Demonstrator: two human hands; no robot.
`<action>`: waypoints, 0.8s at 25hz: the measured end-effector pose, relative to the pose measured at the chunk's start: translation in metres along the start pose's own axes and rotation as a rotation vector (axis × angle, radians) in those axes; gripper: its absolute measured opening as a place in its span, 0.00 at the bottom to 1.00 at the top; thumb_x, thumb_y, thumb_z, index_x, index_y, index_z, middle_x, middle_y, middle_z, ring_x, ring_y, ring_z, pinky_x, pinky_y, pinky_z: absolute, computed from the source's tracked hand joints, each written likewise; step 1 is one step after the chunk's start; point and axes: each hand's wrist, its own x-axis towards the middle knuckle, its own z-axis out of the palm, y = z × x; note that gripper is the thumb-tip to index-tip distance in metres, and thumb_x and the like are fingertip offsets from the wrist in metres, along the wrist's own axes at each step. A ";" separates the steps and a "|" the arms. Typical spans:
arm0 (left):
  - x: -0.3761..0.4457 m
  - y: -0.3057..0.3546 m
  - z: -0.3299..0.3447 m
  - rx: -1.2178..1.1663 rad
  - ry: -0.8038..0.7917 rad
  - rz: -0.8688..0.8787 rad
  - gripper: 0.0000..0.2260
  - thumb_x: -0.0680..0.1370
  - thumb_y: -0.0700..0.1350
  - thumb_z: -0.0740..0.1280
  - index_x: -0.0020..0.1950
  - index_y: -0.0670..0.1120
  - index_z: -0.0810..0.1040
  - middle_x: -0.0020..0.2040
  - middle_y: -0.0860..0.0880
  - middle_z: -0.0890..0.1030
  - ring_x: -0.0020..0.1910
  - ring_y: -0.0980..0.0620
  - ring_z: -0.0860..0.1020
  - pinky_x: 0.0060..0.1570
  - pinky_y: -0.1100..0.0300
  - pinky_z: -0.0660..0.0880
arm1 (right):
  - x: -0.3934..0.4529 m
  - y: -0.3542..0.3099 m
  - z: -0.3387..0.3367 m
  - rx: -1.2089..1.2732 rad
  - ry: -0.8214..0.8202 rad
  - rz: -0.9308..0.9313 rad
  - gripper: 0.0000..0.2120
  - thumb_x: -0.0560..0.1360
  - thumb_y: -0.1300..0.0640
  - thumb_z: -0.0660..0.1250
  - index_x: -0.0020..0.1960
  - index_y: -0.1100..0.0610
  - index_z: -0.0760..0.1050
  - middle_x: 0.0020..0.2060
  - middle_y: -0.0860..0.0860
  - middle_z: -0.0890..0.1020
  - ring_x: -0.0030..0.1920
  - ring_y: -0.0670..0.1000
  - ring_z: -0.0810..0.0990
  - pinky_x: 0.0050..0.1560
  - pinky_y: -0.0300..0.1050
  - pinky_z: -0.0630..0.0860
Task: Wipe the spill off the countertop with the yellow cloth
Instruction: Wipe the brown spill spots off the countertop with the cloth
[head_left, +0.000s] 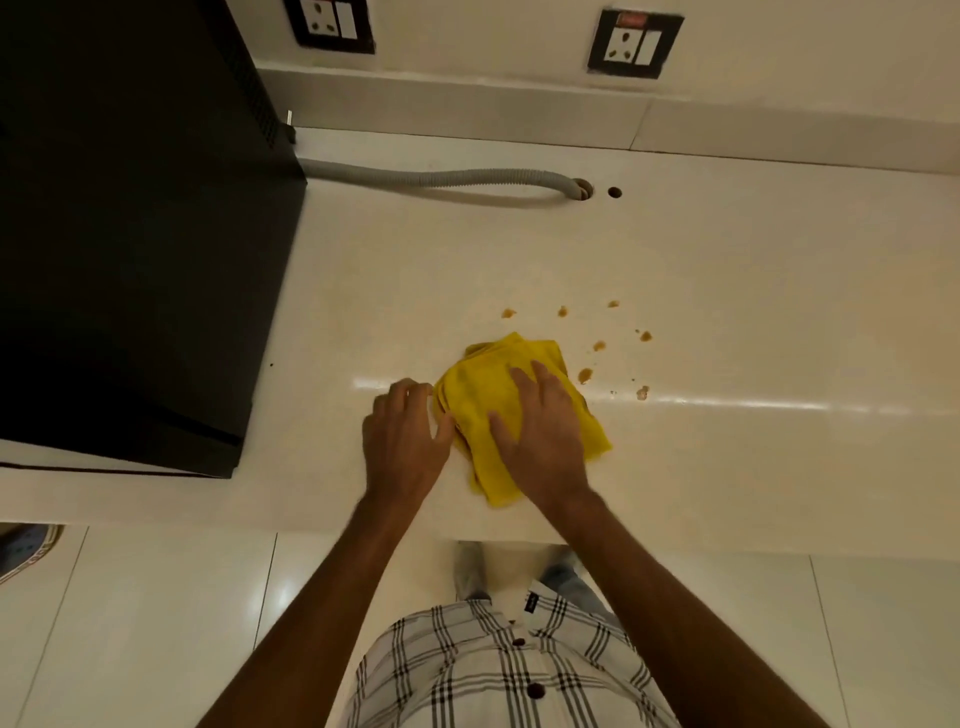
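A folded yellow cloth (480, 387) lies on the cream countertop (727, 467) near its front edge. My right hand (540, 431) rests flat on top of the cloth, fingers spread and pressing down. My left hand (405, 434) sits at the cloth's left edge, fingers curled and touching the fold. Several small brown spill spots (586, 375) are scattered on the counter just right of and beyond the cloth, from about the cloth's far edge out to the right.
A large black appliance (130, 234) fills the left side of the counter. A grey corrugated hose (441, 179) runs from it to a hole near the back wall. Two wall sockets (635, 44) sit above. Floor tiles lie below the counter edge.
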 end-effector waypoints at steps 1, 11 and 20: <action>0.007 -0.006 0.001 0.026 0.037 0.005 0.20 0.80 0.55 0.68 0.67 0.45 0.77 0.71 0.42 0.76 0.67 0.40 0.76 0.61 0.44 0.74 | 0.003 -0.010 0.013 -0.099 -0.025 -0.007 0.33 0.82 0.35 0.56 0.82 0.50 0.62 0.83 0.57 0.61 0.83 0.63 0.59 0.81 0.68 0.59; 0.016 -0.039 0.036 0.201 -0.037 0.001 0.29 0.83 0.59 0.51 0.80 0.45 0.65 0.82 0.42 0.63 0.81 0.41 0.62 0.78 0.40 0.57 | 0.029 0.003 0.060 -0.318 -0.046 -0.126 0.35 0.82 0.31 0.48 0.85 0.43 0.51 0.85 0.53 0.57 0.85 0.64 0.53 0.79 0.77 0.51; 0.020 -0.039 0.041 0.225 -0.039 -0.001 0.29 0.83 0.59 0.53 0.80 0.45 0.64 0.82 0.43 0.63 0.82 0.42 0.61 0.80 0.39 0.56 | 0.157 0.023 0.038 -0.301 -0.056 -0.067 0.30 0.84 0.35 0.50 0.84 0.41 0.54 0.85 0.51 0.57 0.85 0.62 0.51 0.81 0.75 0.46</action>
